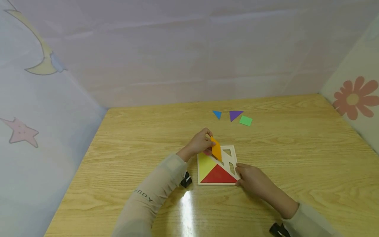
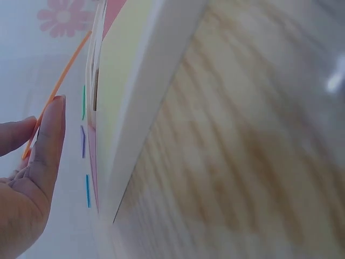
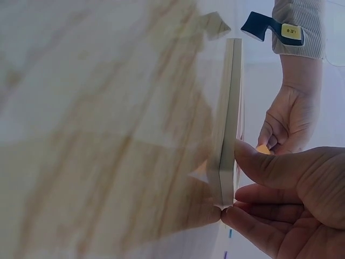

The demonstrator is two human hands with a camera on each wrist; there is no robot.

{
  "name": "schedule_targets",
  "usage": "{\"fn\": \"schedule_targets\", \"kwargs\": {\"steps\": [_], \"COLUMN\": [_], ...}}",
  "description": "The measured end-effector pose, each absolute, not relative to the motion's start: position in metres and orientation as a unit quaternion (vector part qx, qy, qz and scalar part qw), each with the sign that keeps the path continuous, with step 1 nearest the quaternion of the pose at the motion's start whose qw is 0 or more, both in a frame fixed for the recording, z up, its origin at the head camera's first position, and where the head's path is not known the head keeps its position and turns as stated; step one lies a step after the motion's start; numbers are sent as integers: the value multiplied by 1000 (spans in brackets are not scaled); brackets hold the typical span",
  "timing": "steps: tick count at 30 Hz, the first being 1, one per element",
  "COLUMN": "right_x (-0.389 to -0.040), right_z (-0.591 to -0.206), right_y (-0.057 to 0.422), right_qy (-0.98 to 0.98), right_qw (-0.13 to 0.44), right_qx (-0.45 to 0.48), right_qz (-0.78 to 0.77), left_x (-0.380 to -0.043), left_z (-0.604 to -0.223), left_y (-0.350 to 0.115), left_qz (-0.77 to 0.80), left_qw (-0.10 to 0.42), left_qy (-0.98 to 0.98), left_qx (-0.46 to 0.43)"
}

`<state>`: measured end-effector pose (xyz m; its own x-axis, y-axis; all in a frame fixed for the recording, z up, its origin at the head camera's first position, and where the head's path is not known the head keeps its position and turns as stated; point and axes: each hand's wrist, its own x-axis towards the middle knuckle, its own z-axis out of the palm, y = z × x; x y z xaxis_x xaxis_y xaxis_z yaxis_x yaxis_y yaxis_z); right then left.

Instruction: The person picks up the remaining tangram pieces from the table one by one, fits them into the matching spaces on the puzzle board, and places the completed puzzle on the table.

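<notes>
My left hand point(image 1: 199, 143) pinches an orange parallelogram piece point(image 1: 217, 150) between thumb and fingers. It is tilted above a square tangram board point(image 1: 217, 184) with a pale rim. In the left wrist view, the orange piece point(image 2: 66, 69) shows edge-on. A yellow triangle point(image 1: 205, 166) and a red triangle point(image 1: 218, 175) lie in the board. Part of a pink piece shows at its upper left, under the left hand. Cut-out holes show on the board's right side. My right hand point(image 1: 253, 179) holds the right edge, its thumb and fingers at the board point(image 3: 230, 124) in the right wrist view.
Beyond the board lie a blue triangle point(image 1: 217, 114), a purple triangle point(image 1: 235, 115) and a green piece point(image 1: 246, 120) on the wooden table point(image 1: 142, 138). Printed cloth walls stand at the back, left and right. Each wrist carries a black camera mount point(image 1: 186, 180).
</notes>
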<state>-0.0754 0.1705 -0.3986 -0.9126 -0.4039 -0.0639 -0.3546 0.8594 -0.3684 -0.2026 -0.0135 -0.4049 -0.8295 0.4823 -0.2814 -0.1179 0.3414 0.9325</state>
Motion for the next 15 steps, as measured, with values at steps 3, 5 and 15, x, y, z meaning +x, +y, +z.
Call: {"fn": "schedule_targets", "kwargs": {"steps": [3,5,15], "right_x": [-76,-76,-76], "right_z": [-398,-398,-399], "right_y": [170,170,171], "right_qy": [961,961,960], "right_qw": [71,70,59], "right_qx": [-197,-198,-203], "right_qz": [-179,-180,-186], "left_x": [-202,-202,-198], "left_z": [-404,-403,-405], "left_y": [-13,-12,-10], "left_qz": [556,554,549], "left_qw": [270,273,273], "left_qy": [777,777,780], "left_qx": [120,120,129]}}
